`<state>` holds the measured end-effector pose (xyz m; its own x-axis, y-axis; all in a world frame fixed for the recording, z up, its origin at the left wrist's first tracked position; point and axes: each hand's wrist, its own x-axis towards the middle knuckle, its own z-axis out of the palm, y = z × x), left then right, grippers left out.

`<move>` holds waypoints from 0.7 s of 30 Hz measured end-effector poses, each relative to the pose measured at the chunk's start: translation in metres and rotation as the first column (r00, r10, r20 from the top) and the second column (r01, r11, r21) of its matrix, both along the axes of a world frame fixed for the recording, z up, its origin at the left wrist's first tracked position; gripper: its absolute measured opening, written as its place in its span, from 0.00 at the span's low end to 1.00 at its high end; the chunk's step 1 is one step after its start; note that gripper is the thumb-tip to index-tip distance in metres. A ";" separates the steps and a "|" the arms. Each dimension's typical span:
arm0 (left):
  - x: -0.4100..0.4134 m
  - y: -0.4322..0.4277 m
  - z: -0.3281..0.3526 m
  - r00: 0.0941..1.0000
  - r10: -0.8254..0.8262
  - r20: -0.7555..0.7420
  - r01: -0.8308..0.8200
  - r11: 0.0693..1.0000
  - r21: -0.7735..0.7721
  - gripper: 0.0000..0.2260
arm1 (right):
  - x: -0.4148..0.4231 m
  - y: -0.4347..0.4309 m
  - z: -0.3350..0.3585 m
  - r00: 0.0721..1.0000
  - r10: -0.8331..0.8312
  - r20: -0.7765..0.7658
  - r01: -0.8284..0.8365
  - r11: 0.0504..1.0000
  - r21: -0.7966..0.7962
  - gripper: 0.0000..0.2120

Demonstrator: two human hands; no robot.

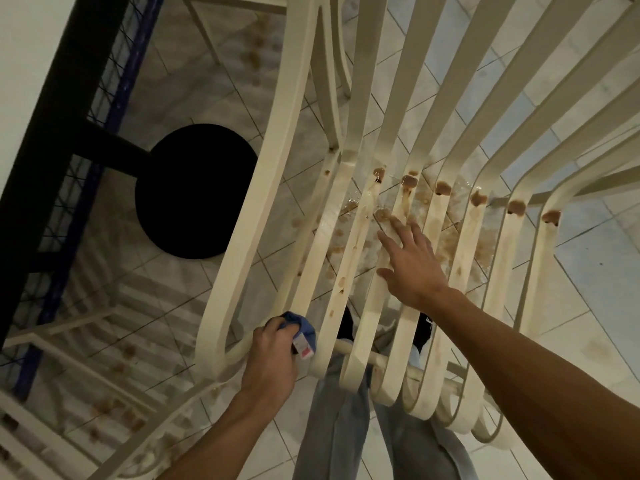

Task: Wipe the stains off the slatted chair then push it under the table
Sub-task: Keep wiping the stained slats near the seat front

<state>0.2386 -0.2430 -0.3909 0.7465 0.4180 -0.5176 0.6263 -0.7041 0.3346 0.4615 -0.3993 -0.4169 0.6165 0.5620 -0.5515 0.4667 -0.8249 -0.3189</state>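
Gripping a blue cloth (305, 328), your left hand (273, 355) sits at the front rail (343, 348) of the slatted chair (277, 150); your right hand (412, 265) spreads open over the middle slats (465, 265). Wiping looks barely begun (brown stains (410, 181) line the seat's back edge): carry the cloth there.
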 end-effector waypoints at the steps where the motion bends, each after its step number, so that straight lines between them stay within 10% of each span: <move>1: 0.009 -0.001 -0.001 1.000 0.010 0.014 -0.010 1.000 0.013 0.18 | 0.000 0.000 0.000 1.000 -0.003 0.001 0.003 1.000 0.002 0.35; 21: 0.026 -0.014 0.009 0.993 0.116 0.024 -0.116 0.993 -0.004 0.17 | -0.020 -0.021 0.007 0.998 0.055 -0.044 -0.058 0.996 -0.062 0.46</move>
<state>0.2646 -0.2568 -0.3819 0.7056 0.5012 -0.5010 0.6953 -0.6264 0.3525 0.4411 -0.4206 -0.4096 0.5605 0.5582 -0.6118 0.5002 -0.8169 -0.2871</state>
